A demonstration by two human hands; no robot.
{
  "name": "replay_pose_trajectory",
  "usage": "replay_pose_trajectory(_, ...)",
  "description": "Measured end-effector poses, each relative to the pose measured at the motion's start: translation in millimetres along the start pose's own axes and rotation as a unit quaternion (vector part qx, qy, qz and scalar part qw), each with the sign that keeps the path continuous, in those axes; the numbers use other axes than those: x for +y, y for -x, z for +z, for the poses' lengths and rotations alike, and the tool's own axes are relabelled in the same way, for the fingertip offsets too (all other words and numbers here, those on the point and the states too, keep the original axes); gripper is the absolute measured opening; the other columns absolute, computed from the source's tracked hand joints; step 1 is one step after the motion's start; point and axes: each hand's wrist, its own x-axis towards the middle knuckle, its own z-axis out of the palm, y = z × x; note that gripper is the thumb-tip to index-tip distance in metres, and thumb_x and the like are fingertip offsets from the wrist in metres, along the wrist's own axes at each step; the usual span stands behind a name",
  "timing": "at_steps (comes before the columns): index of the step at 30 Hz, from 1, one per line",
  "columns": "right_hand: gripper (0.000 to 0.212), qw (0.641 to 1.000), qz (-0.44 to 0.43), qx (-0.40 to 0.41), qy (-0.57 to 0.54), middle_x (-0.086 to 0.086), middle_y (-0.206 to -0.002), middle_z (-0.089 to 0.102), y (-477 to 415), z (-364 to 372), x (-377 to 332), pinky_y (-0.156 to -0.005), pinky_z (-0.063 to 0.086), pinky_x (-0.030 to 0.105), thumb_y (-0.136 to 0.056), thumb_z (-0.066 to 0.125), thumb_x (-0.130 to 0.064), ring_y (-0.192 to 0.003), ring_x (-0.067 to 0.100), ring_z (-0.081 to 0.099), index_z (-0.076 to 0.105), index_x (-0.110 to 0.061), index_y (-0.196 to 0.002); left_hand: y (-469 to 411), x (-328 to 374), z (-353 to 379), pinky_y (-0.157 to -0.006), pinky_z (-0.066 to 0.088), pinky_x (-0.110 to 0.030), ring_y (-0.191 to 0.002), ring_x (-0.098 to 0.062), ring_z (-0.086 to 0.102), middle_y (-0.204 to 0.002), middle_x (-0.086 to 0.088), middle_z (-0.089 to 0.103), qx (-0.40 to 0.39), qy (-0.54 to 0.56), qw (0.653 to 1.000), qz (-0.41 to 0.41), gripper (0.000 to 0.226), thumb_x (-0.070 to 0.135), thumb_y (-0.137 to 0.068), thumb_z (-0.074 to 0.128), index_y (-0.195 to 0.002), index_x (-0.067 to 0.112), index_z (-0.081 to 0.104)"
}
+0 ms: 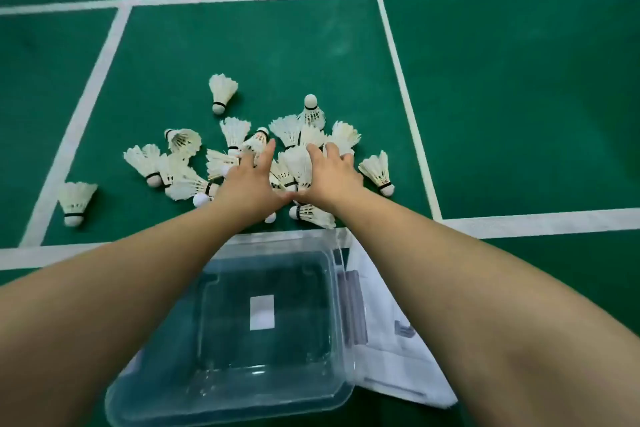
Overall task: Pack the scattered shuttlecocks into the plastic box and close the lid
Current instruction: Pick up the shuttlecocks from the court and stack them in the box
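Left hand (251, 180), palm down, reaches fwd onto the heap of white feather shuttlecocks w/ black-banded cork tips (298, 163). Its fingers are fairly straight & slightly spread, laid flat on the feathers. Right hand (332, 173) is just beside it, also palm down, w/ fingers arched over the heap's right part. The tips sink among feathers, so can't tell if it grips any. The thumbs nearly meet at the heap's near edge, w/ a few shuttlecocks showing btwn the two hands.

Around the heap lie strays:
- far shuttlecock (223, 92), cork toward the camera, apart from the rest
- upright shuttlecock (311, 111), on its feathers w/ cork up, at the heap's far edge
- right shuttlecock (377, 172), just beside the right hand
- leftmost shuttlecock (76, 201), well apart, next to a white court line (83, 107)

Nearer the camera, under both forearms, sits the clear rectangular plastic box (145, 412). It is open on top w/ nothing inside but a small white label (262, 312) on its bottom. A white flat lid w/ grey clips (398, 357) lies against the box's right side, partly under it. All rests on the green court floor (519, 97).
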Motion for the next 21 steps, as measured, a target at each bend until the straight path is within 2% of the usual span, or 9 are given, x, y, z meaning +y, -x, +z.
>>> replay_pose_trajectory(2,0.098,1.0,-0.009,-0.025,0.001,0.006,-0.153,0.013,-11,0,2,-0.099,0.042,0.051,-0.073,0.071,-0.052,-0.134,0.036,0.022,0.012,-0.03,-0.148,-10,5,6,-0.109,0.029,-0.047,-0.14,-0.033,0.024,-0.156,-0.01,0.012,-0.017,0.038,0.999,-0.01,0.099,0.056,-0.078,0.061,-0.148,0.034,-0.006)
replay_pose_trajectory(5,0.097,0.998,-0.013,-0.064,0.005,0.006,-0.156,0.004,-26,5,5,-0.101,0.041,0.051,-0.075,0.073,-0.045,-0.136,0.037,0.019,0.011,-0.032,-0.148,-17,8,15,-0.108,0.031,-0.047,-0.139,-0.032,0.026,-0.156,-0.009,0.013,-0.03,0.054,0.998,-0.019,0.101,0.057,-0.076,0.063,-0.148,0.034,-0.004)
replay_pose_trajectory(8,0.083,0.996,-0.026,-0.083,0.023,0.01,-0.15,0.013,-32,19,2,-0.101,0.042,0.05,-0.075,0.075,-0.041,-0.133,0.038,0.025,0.027,-0.028,-0.142,-18,0,19,-0.108,0.032,-0.045,-0.139,-0.031,0.027,-0.157,-0.009,0.012,-0.037,0.043,0.998,-0.019,0.103,0.055,-0.075,0.066,-0.149,0.032,-0.003)
replay_pose_trajectory(10,0.063,0.997,-0.032,-0.063,0.033,0.01,-0.141,0.025,-34,26,-2,-0.096,0.045,0.047,-0.079,0.072,-0.034,-0.128,0.038,0.03,0.04,-0.023,-0.132,-19,-6,23,-0.109,0.031,-0.043,-0.14,-0.03,0.028,-0.156,-0.011,0.013,-0.045,0.047,0.998,-0.014,0.1,0.049,-0.077,0.066,-0.149,0.031,-0.002)
replay_pose_trajectory(13,0.038,0.997,-0.045,-0.031,0.05,0.01,-0.13,0.035,-36,31,-4,-0.088,0.047,0.043,-0.087,0.063,-0.02,-0.122,0.036,0.035,0.051,-0.017,-0.122,-18,-13,25,-0.108,0.033,-0.041,-0.138,-0.03,0.03,-0.154,-0.011,0.019,-0.051,0.05,0.997,-0.002,0.095,0.043,-0.08,0.065,-0.149,0.031,0.0)
replay_pose_trajectory(16,0.031,0.996,-0.059,-0.029,0.062,0.009,-0.125,0.041,-36,31,-2,-0.085,0.047,0.041,-0.088,0.057,-0.01,-0.117,0.034,0.038,0.055,-0.015,-0.119,-15,-16,24,-0.107,0.034,-0.042,-0.139,-0.031,0.028,-0.155,-0.01,0.017,-0.034,0.018,0.999,0.006,0.093,0.045,-0.081,0.063,-0.149,0.031,0.001)
replay_pose_trajectory(21,0.036,0.998,-0.053,-0.009,0.033,0.008,-0.122,0.046,-24,16,-1,-0.095,0.046,0.042,-0.084,0.063,-0.017,-0.117,0.032,0.042,0.055,-0.014,-0.119,-4,-17,16,-0.103,0.038,-0.045,-0.139,-0.029,0.026,-0.156,-0.006,0.016,0.008,0.006,1.0,0.008,0.091,0.047,-0.08,0.062,-0.148,0.034,0.002)
